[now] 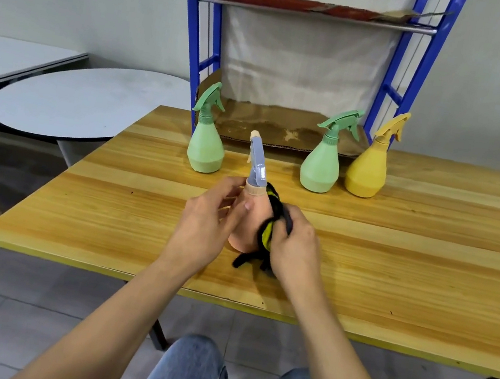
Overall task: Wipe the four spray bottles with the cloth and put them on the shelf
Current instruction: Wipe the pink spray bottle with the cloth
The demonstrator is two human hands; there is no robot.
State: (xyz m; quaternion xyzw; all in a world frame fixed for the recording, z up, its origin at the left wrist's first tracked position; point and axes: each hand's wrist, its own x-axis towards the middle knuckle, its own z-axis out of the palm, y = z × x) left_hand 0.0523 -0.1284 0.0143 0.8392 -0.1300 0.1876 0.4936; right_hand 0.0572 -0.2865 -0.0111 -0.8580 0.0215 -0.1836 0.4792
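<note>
Between both hands, peach bottle [245, 221] upright (nozzle pointing away)

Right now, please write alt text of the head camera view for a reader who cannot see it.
The left hand holds a peach spray bottle on a wooden table while the right hand rubs it with a black-and-yellow cloth. Behind stand two green bottles and a yellow bottle, before a blue shelf.

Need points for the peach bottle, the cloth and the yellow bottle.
peach bottle [245, 221]: head view, on the bare body between the two hands.
cloth [267, 234]: head view, on the yellow fold pressed against the peach bottle.
yellow bottle [366, 171]: head view, on the wide lower body.
</note>
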